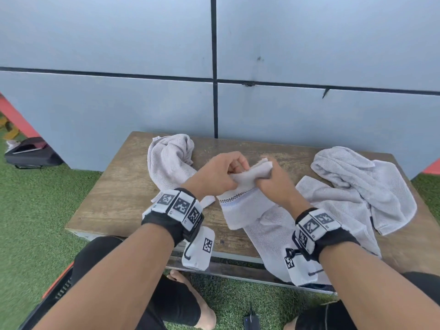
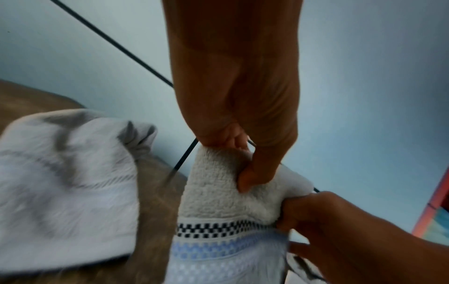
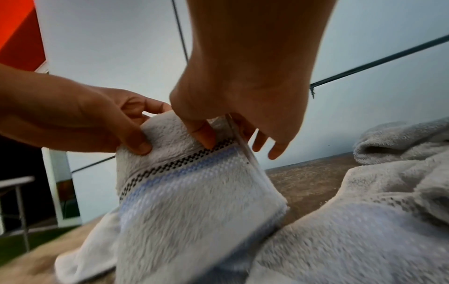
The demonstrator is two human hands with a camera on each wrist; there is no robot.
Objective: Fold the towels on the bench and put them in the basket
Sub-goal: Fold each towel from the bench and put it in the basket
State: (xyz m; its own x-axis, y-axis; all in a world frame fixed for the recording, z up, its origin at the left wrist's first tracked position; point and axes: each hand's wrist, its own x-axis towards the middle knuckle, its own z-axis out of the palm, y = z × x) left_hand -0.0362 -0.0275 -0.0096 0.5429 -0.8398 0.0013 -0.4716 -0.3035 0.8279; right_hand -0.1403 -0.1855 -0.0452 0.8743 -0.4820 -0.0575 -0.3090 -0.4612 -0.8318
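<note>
- A crumpled towel [image 1: 170, 160] lies at the desk's [image 1: 119, 194] far left.
- My left hand [image 1: 214, 172] pinches the middle towel [image 1: 247, 203] at its raised end, thumb over the terry just above the chequered band [image 2: 218, 227].
- My right hand [image 1: 273, 182] pinches the same end beside it; the rest trails over the desk's near edge.
- A third towel [image 1: 362, 184] lies heaped at right.

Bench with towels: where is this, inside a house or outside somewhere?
Probably outside, perhaps a sports or play area. The wooden bench stands on green artificial turf against a wall of large grey panels. A black bag lies on the turf.
</note>
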